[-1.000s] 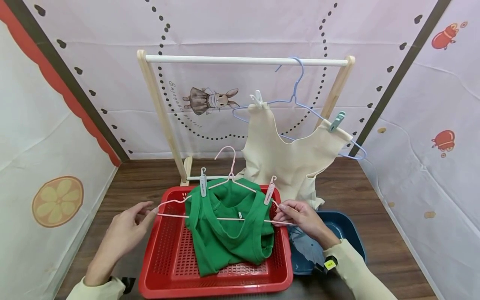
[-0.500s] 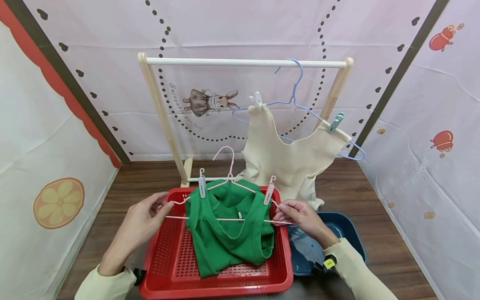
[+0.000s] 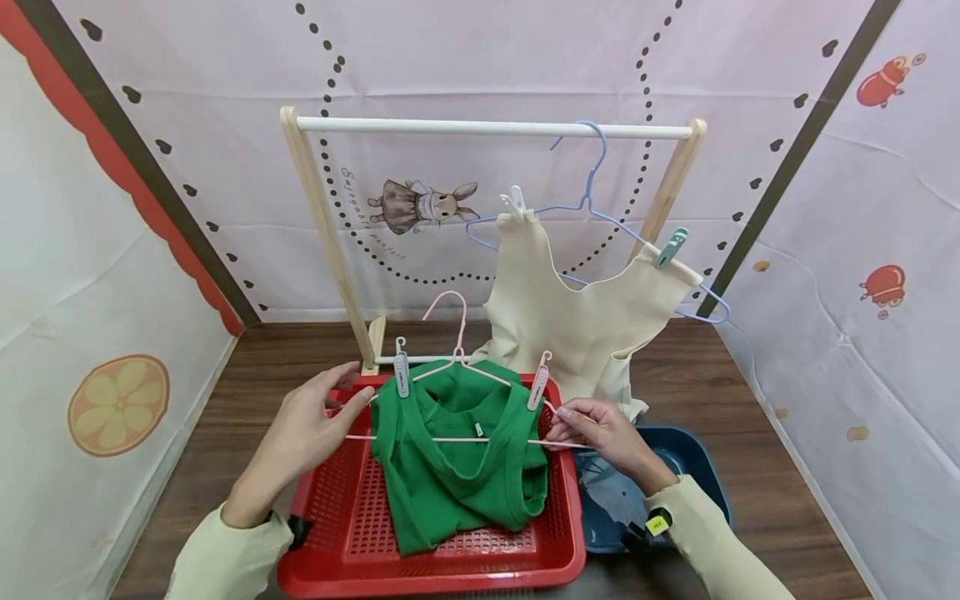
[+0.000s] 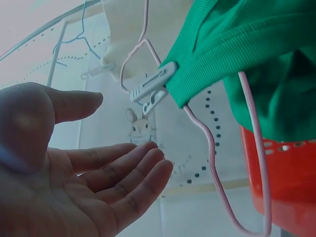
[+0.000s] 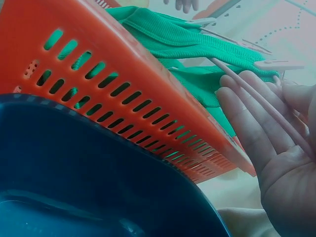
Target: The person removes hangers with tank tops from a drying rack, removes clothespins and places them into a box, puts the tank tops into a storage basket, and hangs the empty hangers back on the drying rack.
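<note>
The right hand (image 3: 603, 437) pinched the pink clothes hanger (image 3: 461, 332); the left hand (image 3: 303, 429), thumb and fingers apart, hovered beside the grey clothespin (image 3: 402, 375); the green tank top (image 3: 453, 496) lay between them

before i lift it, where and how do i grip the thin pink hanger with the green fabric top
Probably pinch the hanger at its neck, just under the hook, from above: that stem rises clear of the green top, between the grey plastic clothespin and the pink plastic clothespin, so the approach looks open.
</note>
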Demonstrator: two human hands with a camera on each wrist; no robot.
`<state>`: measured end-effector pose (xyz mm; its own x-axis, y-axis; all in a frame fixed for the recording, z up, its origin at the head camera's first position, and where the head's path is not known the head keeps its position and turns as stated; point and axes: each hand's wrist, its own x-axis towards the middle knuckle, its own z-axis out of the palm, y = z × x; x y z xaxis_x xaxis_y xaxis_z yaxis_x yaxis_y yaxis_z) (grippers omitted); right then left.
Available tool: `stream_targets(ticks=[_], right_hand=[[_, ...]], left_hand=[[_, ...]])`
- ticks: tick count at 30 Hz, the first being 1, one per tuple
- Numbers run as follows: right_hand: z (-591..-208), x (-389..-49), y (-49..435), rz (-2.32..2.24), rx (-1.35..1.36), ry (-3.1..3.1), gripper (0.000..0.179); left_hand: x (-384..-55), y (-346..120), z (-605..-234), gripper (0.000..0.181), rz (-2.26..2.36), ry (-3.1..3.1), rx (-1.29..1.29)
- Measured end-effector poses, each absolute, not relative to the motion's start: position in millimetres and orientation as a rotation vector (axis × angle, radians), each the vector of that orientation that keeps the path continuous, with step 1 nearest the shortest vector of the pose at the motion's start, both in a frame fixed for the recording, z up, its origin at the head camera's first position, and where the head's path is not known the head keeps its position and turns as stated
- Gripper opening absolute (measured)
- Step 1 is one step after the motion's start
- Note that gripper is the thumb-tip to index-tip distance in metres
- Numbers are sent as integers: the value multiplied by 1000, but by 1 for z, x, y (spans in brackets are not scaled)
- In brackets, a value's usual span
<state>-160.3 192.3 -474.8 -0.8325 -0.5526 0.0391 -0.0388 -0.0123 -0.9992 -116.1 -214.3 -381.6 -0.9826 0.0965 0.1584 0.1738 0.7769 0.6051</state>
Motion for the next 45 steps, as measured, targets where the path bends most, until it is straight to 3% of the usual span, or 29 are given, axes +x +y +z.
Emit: stream_targets(ticks=[18,45], right_hand=[[-476,-159,193,-1928,-677,1865,37],[-478,-162,192,-1913,-771,1872,35]], left_hand=[[-134,-197,-378,74,-1102,-2887,-282],[-143,-188,-376,68,-1177,-2809,-319]])
